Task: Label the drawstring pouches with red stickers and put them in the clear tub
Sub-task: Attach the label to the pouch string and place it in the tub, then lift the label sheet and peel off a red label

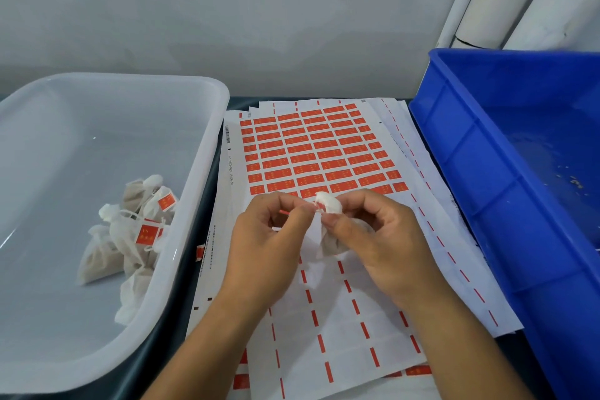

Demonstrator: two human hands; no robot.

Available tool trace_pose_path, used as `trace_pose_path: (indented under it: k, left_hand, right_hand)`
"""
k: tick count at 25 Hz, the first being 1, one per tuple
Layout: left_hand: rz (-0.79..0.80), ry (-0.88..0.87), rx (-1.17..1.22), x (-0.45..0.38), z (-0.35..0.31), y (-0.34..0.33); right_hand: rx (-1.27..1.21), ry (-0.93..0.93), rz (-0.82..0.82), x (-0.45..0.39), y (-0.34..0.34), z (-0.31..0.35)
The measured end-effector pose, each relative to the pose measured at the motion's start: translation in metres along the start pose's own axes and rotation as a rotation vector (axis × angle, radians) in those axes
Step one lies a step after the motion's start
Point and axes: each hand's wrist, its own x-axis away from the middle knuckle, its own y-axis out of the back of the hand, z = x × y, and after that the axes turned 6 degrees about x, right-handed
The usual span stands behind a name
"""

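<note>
Over the sticker sheet [311, 153], my right hand [376, 237] grips a small white drawstring pouch [329, 204] by its gathered neck, the body hanging under my fingers. My left hand [269, 237] pinches a red sticker [293, 213] at the pouch's drawstring, seen edge-on. The sheet's upper half is a grid of red stickers; its lower half is peeled backing. The clear tub [207, 153] stands at the left and holds several labelled pouches [130, 230] in a heap near its right wall.
A blue plastic crate [487, 172] stands at the right, with crumbs on its floor. More sheets of backing paper [454, 269] lie fanned out under the top sheet. A loose red sticker [200, 252] sits by the tub's rim. A grey wall closes the back.
</note>
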Motion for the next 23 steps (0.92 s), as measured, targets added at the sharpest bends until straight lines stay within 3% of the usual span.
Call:
trace_pose_path:
  k: [5, 9, 17, 21, 23]
  left_hand:
    - [0.017, -0.134, 0.047, 0.002, -0.001, 0.002]
    - [-0.052, -0.206, 0.072, 0.001, -0.004, 0.005]
    - [-0.184, -0.217, 0.123, -0.004, -0.001, 0.011]
    - [-0.171, -0.164, 0.080, -0.010, 0.001, 0.014]
    - [-0.185, -0.108, -0.078, -0.015, 0.003, 0.018]
  right_hand:
    - [0.147, 0.145, 0.001, 0.006, -0.010, 0.004]
    - [0.257, 0.129, -0.008, 0.004, -0.011, -0.002]
    - [0.363, 0.150, -0.015, 0.002, -0.013, -0.003]
    - [0.338, 0.093, -0.118, -0.001, -0.009, -0.004]
    - [0.363, 0.062, -0.213, -0.009, -0.001, -0.005]
